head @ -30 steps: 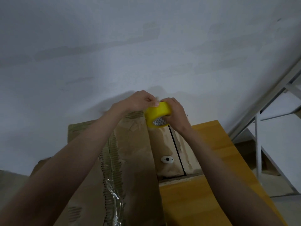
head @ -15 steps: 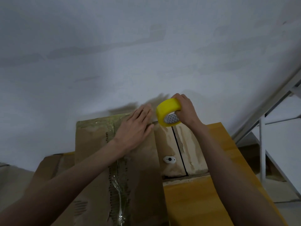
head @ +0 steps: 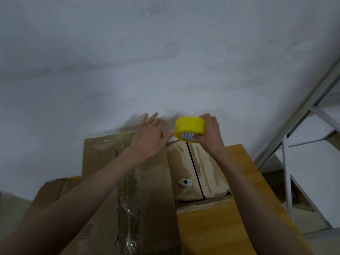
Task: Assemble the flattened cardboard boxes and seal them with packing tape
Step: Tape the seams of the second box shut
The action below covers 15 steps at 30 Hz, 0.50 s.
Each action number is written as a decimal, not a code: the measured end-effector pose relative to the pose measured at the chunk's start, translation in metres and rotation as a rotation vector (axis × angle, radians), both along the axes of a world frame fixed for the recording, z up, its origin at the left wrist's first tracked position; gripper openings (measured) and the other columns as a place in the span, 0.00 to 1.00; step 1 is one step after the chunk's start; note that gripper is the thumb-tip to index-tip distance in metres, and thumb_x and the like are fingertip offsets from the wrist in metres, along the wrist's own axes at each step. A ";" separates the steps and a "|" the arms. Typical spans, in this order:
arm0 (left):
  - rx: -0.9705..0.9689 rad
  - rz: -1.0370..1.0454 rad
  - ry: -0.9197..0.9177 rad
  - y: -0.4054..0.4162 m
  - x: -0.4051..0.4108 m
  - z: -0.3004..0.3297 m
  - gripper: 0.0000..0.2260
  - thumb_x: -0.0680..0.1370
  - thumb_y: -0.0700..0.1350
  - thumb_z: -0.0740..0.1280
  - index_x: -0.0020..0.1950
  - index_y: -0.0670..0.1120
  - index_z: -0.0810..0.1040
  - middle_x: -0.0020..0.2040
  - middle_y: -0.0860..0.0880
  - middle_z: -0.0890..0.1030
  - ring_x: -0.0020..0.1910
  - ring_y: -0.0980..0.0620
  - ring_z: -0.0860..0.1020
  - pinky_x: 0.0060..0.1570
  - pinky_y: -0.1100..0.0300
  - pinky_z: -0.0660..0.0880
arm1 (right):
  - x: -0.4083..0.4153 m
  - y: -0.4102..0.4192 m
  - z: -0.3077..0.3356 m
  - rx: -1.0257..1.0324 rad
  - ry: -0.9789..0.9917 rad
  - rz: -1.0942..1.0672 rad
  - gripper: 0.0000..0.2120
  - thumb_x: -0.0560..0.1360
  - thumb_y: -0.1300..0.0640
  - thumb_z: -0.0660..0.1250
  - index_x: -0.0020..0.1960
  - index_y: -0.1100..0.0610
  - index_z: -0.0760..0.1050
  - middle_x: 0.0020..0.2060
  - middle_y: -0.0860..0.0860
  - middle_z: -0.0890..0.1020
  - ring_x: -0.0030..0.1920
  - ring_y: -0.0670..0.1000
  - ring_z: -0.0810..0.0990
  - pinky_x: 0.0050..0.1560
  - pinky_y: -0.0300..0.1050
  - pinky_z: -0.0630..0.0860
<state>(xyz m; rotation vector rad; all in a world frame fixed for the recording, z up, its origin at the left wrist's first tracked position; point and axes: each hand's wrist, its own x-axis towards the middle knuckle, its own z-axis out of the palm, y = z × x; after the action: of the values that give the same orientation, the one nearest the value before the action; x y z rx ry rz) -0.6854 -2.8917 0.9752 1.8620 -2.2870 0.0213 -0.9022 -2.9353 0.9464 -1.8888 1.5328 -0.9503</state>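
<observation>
Holding the yellow tape roll at the far edge of the cardboard box, the right hand has its fingers curled round the roll's outer rim, with the patterned core facing the camera. The left hand lies flat on the box's far end, fingers straight and spread, its thumb reaching toward the roll. The box rests on the wooden table against the wall; its nearer, wider panel carries old clear tape and torn strips, and beside it two paler flaps meet along a dark seam, with a small white tag next to it.

By my judgement the roll is light and stiff, easy to hold by the rim or through the core, but the loose tape end will be thin, sticky and prone to folding onto itself, so it wants pinning flat before pulling. The cardboard looks light and fairly rigid yet worn, and its flaps will likely spring up unless pressed down.

Compared with half a second ago, the left hand has slid farther toward the box's far edge and opened wider, while the roll sits a little lower and closer to the seam. A second ago both hands were together on the roll.
</observation>
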 end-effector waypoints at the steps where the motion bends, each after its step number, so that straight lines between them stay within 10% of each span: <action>1: -0.010 0.043 0.164 0.002 -0.006 0.003 0.32 0.80 0.67 0.53 0.71 0.44 0.74 0.68 0.46 0.75 0.74 0.47 0.65 0.75 0.49 0.58 | 0.001 0.008 0.001 0.001 -0.011 -0.006 0.25 0.70 0.67 0.71 0.64 0.60 0.68 0.59 0.59 0.68 0.60 0.60 0.68 0.49 0.48 0.66; 6: 0.018 0.198 0.681 0.013 -0.038 0.017 0.25 0.69 0.66 0.72 0.54 0.48 0.85 0.49 0.51 0.78 0.47 0.55 0.78 0.48 0.58 0.75 | 0.013 0.044 0.010 -0.001 -0.065 -0.045 0.30 0.69 0.54 0.75 0.66 0.59 0.67 0.58 0.56 0.66 0.59 0.54 0.64 0.52 0.50 0.69; 15: -0.041 0.250 0.977 0.037 -0.045 0.026 0.06 0.69 0.40 0.79 0.44 0.43 0.85 0.40 0.47 0.86 0.40 0.55 0.84 0.44 0.61 0.80 | 0.011 0.083 0.009 0.009 -0.154 0.013 0.23 0.70 0.53 0.76 0.59 0.54 0.68 0.54 0.52 0.66 0.57 0.54 0.70 0.42 0.36 0.68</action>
<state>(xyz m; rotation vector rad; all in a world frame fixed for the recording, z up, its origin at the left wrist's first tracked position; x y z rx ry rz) -0.7309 -2.8548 1.0010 1.5874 -1.3691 -0.6444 -0.8913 -2.8524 0.9553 -1.7730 1.4304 -1.0549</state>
